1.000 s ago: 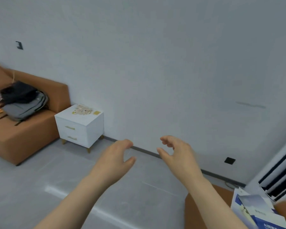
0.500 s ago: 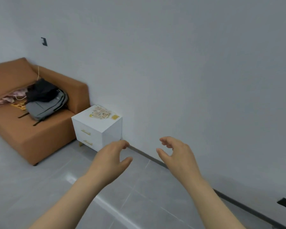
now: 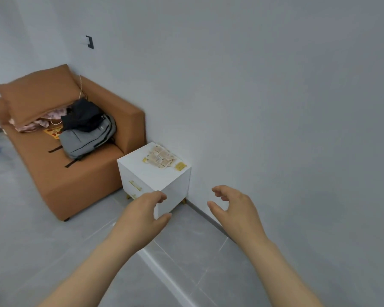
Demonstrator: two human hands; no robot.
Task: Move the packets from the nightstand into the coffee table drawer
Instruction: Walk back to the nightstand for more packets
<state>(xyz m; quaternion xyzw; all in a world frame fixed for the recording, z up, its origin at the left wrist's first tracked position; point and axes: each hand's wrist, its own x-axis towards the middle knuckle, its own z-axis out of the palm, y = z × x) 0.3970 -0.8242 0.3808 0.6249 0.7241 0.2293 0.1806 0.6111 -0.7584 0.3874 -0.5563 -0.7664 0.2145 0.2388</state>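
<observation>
A white nightstand (image 3: 142, 173) with two gold-handled drawers stands against the grey wall beside a sofa. On its top lie several pale beige packets (image 3: 161, 157) in a loose cluster, with one yellow packet (image 3: 180, 166) at the near right corner. My left hand (image 3: 142, 216) is held out in front of the nightstand's lower corner, fingers curled apart and empty. My right hand (image 3: 235, 211) hovers to the right over the floor by the wall, also empty with fingers apart. Both hands are short of the packets. The coffee table is out of view.
An orange-brown sofa (image 3: 75, 180) stands left of the nightstand, carrying a grey backpack (image 3: 87, 140), dark clothing and a cushion (image 3: 38, 91). Grey floor tiles (image 3: 53, 251) stretch before me. A dark baseboard (image 3: 208, 220) runs along the wall.
The view has swung and drawn closer to the nightstand, which now sits nearer the centre and larger. Both hands keep the same curled, empty pose in front of me.
</observation>
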